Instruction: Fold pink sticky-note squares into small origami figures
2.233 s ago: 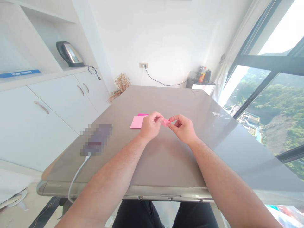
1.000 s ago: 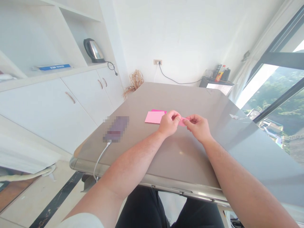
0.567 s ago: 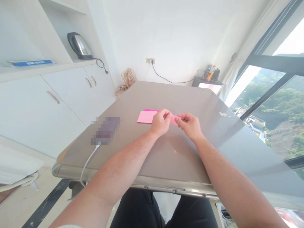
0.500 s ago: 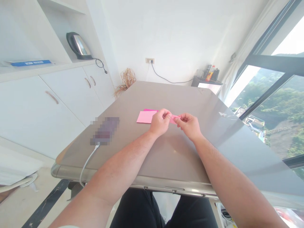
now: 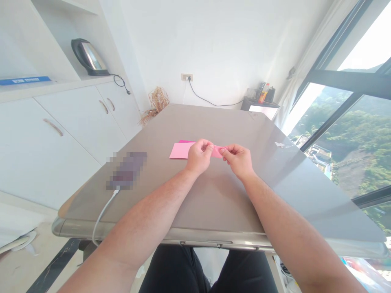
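Note:
Between my hands is a small piece of pink paper (image 5: 217, 151), held a little above the table. My left hand (image 5: 199, 156) pinches its left end between thumb and fingers. At the other end my right hand (image 5: 237, 158) grips the paper, thumb in front. The fingers cover both ends, so any folds there are hidden. Just left of my left hand lies a light pink sheet or pad (image 5: 180, 150), partly behind that hand. A darker magenta sheet (image 5: 187, 141) shows along its far edge.
The grey-brown table (image 5: 201, 195) spans the middle. A blurred-out dark device (image 5: 127, 169) with a white cable (image 5: 103, 213) lies at left. A kettle (image 5: 90, 57) stands on the shelf; bottles (image 5: 264, 93) sit on a small cabinet at the back right. Windows (image 5: 336, 118) line the right.
My hands have drawn slightly apart, and more of the pink paper shows between them. The whole view has shifted, with things appearing further left.

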`<move>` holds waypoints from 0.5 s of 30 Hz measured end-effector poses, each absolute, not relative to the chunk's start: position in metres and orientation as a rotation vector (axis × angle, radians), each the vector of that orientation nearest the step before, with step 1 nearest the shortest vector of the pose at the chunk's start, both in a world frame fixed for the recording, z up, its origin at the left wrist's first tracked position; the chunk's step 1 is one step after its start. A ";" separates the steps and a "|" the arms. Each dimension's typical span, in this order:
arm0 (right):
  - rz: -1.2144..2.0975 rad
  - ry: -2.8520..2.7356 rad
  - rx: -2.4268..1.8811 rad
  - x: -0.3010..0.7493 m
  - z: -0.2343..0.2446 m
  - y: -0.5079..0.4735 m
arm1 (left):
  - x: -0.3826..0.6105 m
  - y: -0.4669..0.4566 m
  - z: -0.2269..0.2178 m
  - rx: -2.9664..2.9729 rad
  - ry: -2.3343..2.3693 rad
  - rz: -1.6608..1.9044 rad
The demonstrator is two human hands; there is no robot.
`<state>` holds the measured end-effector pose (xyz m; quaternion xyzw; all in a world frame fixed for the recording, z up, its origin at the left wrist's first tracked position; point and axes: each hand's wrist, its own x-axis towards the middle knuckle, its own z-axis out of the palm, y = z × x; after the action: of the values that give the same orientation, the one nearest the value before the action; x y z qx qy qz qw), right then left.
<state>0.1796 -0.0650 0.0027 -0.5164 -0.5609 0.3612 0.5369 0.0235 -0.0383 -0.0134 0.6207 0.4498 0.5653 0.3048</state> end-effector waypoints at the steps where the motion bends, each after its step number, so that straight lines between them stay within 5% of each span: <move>1: 0.861 -1.335 -1.223 0.180 0.003 -0.065 | 0.023 -0.038 -0.013 1.634 1.196 1.493; 15: 0.874 -1.308 -1.180 0.184 -0.002 -0.060 | 0.028 -0.037 -0.019 1.534 1.194 1.474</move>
<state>0.1843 -0.0600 -0.0022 -0.4992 -0.5537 0.3701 0.5543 0.0284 -0.0367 -0.0185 0.5903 0.4596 0.5674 0.3440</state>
